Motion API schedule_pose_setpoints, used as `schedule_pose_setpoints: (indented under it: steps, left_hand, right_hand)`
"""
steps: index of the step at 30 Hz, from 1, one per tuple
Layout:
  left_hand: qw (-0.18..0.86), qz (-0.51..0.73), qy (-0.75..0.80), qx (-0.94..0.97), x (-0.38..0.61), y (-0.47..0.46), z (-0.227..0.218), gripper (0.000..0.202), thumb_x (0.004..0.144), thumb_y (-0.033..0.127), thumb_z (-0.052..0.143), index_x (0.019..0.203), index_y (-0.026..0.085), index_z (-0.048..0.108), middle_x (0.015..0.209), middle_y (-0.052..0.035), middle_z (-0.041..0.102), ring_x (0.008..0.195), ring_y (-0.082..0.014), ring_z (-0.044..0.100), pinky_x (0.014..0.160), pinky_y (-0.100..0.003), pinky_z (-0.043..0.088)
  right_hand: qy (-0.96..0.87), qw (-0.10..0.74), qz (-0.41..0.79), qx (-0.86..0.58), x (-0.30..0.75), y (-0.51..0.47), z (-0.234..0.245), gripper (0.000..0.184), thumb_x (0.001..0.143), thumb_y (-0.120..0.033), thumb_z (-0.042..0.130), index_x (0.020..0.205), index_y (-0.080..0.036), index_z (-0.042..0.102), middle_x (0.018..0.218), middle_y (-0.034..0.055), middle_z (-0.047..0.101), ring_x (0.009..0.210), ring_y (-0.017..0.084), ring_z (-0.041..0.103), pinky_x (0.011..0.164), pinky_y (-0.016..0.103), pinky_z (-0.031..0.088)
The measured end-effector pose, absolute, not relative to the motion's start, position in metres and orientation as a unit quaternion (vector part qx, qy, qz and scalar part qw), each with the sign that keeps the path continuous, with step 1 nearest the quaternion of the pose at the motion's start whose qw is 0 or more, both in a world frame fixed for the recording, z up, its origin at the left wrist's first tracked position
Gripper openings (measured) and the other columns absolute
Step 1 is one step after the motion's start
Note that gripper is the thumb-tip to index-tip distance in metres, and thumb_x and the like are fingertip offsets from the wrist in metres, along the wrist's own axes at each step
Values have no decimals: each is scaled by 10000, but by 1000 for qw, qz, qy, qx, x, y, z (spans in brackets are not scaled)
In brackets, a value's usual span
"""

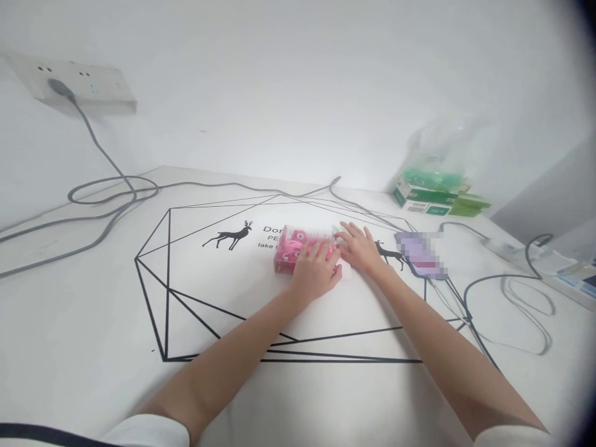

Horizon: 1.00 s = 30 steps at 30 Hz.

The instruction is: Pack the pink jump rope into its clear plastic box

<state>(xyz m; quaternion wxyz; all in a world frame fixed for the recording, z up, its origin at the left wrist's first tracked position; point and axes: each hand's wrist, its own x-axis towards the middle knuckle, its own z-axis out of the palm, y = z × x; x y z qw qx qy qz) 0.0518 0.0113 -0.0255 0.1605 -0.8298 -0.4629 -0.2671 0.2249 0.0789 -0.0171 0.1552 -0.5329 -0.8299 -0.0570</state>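
Note:
A small clear plastic box (285, 256) with bright pink contents lies on the white tabletop in front of me. Round pale spots like eyes show on the pink things inside, but their kind is not plain. My left hand (315, 268) lies over the box's near right part, fingers bent across its top and thumb by its right side. At the right end of the box is my right hand (359, 247), its fingers apart and their tips touching or very close to that end. My own fingers partly hide this end.
A purple phone-like object (421, 254), partly blurred out, lies right of my right hand. Green-and-white boxes (428, 197) under a clear bag (435, 155) stand at the back right. Grey cables (209, 184) run along the back; others loop at right. A wall socket (88, 84) is upper left.

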Motion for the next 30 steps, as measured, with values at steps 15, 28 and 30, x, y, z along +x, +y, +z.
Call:
schedule_pose_setpoints:
  steps: [15,28,30]
  left_hand:
    - [133,-270,-417,-858,49,11,-14,558,964,282,416,1492,125,323,1450,-104,509,1270,-257,517,1126,-462,334]
    - [154,-210,-393,-882,48,14,-10,351,1009,307,371,1247,217,612,1357,-63,600,1235,-262,550,1072,-479,375]
    - [161,-215,-389,-881,47,14,-12,330,1007,311,376,1181,227,644,1353,-52,604,1231,-264,553,1066,-485,378]
  right_hand:
    - [-846,250,163,-442,231,46,-44,513,985,-306,321,1492,-253,387,1542,70,396,1468,284,255,1153,661,119]
    - [-706,398,232,-538,245,45,-47,464,975,-389,403,1363,-200,573,1302,69,648,1247,239,581,1094,429,413]
    - [-695,411,227,-544,246,44,-47,468,982,-388,383,1361,-190,574,1323,64,633,1265,228,566,1104,406,403]
